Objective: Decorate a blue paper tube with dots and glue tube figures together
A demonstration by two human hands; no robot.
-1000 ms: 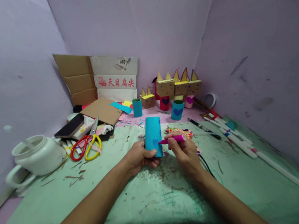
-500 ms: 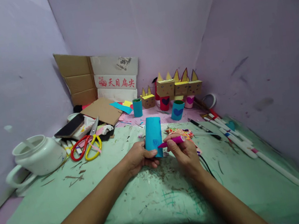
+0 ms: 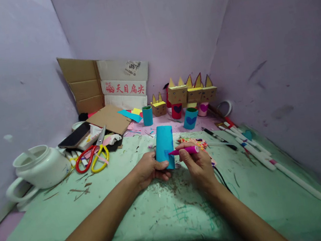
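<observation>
At frame centre, the left hand (image 3: 150, 170) grips a blue tube (image 3: 164, 141); the right hand (image 3: 200, 167) pinches a magenta felt-tip marker (image 3: 189, 150).

dim light | soft shadows | wide-angle edge stretch | upper-right corner dark

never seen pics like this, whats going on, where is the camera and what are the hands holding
There is no machine here: these are a person's own bare hands. The camera is worn on the head and looks forward and down, so both arms reach in from the bottom edge. The left hand holds a blue tube; the right hand holds a pink marker, its tip at a darker patch on the tube. Under them is a green cloth. To the left are a white pot, scissors and a phone; pens lie to the right. Cardboard faces with pointed ears stand behind.
</observation>
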